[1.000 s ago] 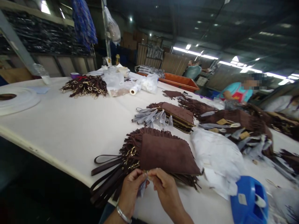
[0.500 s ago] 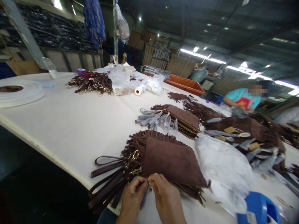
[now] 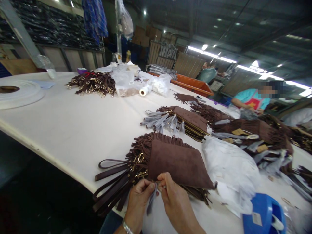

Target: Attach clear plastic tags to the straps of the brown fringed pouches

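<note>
In the head view, a stack of dark brown fringed pouches (image 3: pixel 179 164) lies in front of me, with brown wrist straps (image 3: pixel 113 177) and gold clasps (image 3: pixel 140 159) hanging off its left side. At the stack's near edge, my left hand (image 3: pixel 137 201) pinches the top of a wrist strap in a clear plastic sleeve (image 3: pixel 151 203). Close beside it, my right hand (image 3: pixel 174 198) has thumb and fingers pinched together at the same spot. What lies between those right fingertips is too small and covered to make out.
Right of the stack sit a white plastic bag (image 3: pixel 230 172) and a blue container (image 3: pixel 258 211). More brown pouches (image 3: pixel 190 117) with sleeved straps lie behind. A heap of straps (image 3: pixel 94 83), a white roll (image 3: pixel 17 94) and an orange bin (image 3: pixel 192 84) stand farther back. A co-worker (image 3: pixel 251 99) is at far right.
My right hand's fingers have lifted slightly, and more of the plastic-sleeved strap shows below my left fingertips. The view has shifted a little; the pouches lie as before.
</note>
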